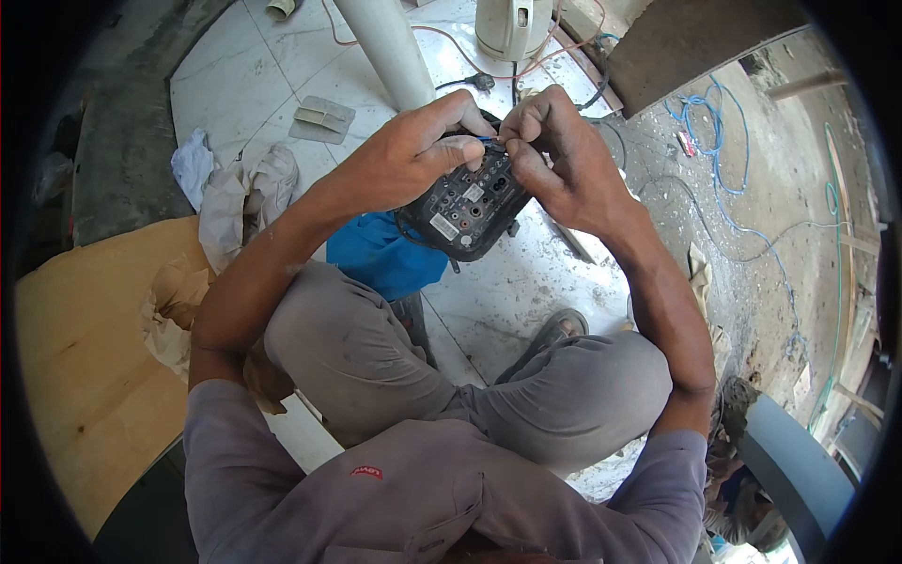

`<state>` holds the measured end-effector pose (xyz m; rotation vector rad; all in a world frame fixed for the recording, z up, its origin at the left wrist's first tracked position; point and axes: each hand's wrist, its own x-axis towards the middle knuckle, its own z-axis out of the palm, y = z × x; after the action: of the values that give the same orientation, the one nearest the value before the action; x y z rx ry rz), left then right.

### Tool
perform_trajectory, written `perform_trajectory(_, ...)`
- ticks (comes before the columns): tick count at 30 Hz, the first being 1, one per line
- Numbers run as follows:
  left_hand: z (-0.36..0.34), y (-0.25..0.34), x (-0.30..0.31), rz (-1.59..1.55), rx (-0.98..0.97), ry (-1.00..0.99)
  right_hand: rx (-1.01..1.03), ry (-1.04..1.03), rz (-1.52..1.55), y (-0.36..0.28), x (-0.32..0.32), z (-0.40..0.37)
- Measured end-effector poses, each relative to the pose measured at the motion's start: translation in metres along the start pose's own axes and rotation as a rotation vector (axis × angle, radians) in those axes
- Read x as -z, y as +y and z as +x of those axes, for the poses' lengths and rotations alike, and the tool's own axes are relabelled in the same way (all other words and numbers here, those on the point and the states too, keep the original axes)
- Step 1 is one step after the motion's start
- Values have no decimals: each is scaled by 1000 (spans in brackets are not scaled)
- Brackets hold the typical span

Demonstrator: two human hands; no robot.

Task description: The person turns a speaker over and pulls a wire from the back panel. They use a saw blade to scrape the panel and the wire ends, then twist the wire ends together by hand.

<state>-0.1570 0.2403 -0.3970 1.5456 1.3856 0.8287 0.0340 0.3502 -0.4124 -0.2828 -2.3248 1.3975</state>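
Note:
A black box with knobs and sockets on its face (460,211), like the panel of a portable speaker, sits in front of my knees. Over its upper part, my left hand (427,150) is closed in a pinch on a thin blue wire (487,139). My right hand (568,164) meets it from the other side, thumb and fingertips pinched together at the wire's end. What lies between the right fingertips is too small to make out. Blue cloth (387,254) lies just below the box.
A pale pole (385,47) stands beyond my hands, with a cream kettle-like jug (512,28) to its right. A black plug (481,82) and a metal trowel-like plate (322,119) lie on the tiles. Blue cord (719,141) trails at right; plywood (103,367) lies at left.

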Motion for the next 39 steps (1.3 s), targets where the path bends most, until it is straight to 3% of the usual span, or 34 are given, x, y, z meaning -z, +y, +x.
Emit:
perform_trajectory(6, 1, 4, -4, 72, -125, 89, -24, 122, 144, 3, -2, -1)
perform_trajectory(8, 2, 4, -3, 121, -134, 118, -103, 144, 422, 4, 1, -1)
perform_trajectory(9, 2, 3, -2, 169, -141, 144, -103, 142, 422, 5, 2, -1)
perform_trajectory(18, 3, 0, -4, 281, -171, 150, -135, 116, 189, 6, 4, -1)
perform_trajectory(24, 2, 3, -6, 310, -146, 177, -31, 106, -183, 0, 6, 3)
perform_trajectory(26, 1, 4, -6, 358, -127, 171, 54, -7, -426, 1, 9, 5)
perform_trajectory(31, -1, 5, -4, 371, -116, 159, 31, -93, -408, 1, 2, 3)
perform_trajectory(33, -1, 3, -3, 231, -193, 139, -4, -125, -378, -1, 2, 3)
perform_trajectory(39, -2, 1, -2, 13, -122, 125, 145, -81, -402, -1, 0, 3)
